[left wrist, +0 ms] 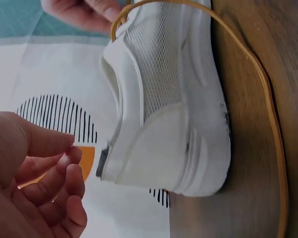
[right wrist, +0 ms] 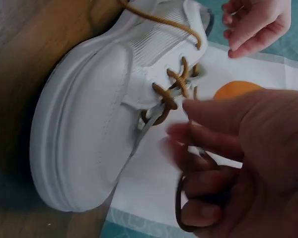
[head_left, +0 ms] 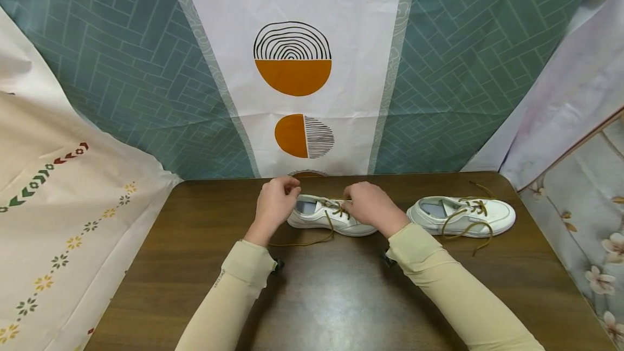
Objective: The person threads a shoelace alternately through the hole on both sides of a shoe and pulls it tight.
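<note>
A white lace-up shoe (head_left: 317,220) with brown laces lies on the table, its toe to the right. Over its heel opening hovers my left hand (head_left: 275,203). In the left wrist view, that hand's thumb and index fingertip come together, the other fingers loosely bent, with nothing visible between them. My right hand (head_left: 372,206) is above the front of the shoe, by the eyelets. In the right wrist view, its curled fingers hold a brown shoelace (right wrist: 178,201), which loops past the lower fingers; the fingertips are blurred. Another lace end (left wrist: 274,119) trails onto the table on the near side.
A second white shoe (head_left: 499,220) with loose brown laces stands to the right, close to my right wrist. Both rest near the back edge of the brown wooden table (head_left: 312,297). Behind hangs a patterned cloth (head_left: 341,85); more cloths hang at both sides.
</note>
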A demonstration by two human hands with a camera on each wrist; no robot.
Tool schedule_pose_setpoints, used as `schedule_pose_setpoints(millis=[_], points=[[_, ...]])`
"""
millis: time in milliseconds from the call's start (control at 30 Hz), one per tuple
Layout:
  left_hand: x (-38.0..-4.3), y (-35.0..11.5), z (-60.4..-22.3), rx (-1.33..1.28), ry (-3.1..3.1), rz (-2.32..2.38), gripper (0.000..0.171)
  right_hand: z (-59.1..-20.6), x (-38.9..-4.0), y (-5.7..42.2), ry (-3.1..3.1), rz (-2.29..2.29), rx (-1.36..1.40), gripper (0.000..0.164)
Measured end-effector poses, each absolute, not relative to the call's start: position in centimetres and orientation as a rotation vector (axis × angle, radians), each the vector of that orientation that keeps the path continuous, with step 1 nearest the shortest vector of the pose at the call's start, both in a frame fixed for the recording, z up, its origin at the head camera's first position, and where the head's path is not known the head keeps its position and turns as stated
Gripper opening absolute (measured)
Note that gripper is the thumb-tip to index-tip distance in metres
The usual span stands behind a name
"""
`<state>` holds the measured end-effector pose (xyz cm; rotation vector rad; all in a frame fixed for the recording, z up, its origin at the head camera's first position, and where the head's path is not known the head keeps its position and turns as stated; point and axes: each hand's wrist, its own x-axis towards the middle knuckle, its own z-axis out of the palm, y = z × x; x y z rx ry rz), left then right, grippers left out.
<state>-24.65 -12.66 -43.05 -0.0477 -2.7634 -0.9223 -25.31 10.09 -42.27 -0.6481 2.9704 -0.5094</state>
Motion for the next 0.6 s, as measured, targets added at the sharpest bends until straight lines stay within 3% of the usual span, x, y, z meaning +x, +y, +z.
schedule_pose_setpoints(millis=[333,600], points=[[-24.6,-14.1,-43.1,0.045,-2.746,-0.910,0.014,-42.0,-25.9,9.6,3.009,-1.097,-0.569,0.018],[-24.6,-15.3,-43.2,0.119,-2.734,-0.944,0.013,-42.0,-25.1,8.8,2.938,-1.254,-0.651,0.014]])
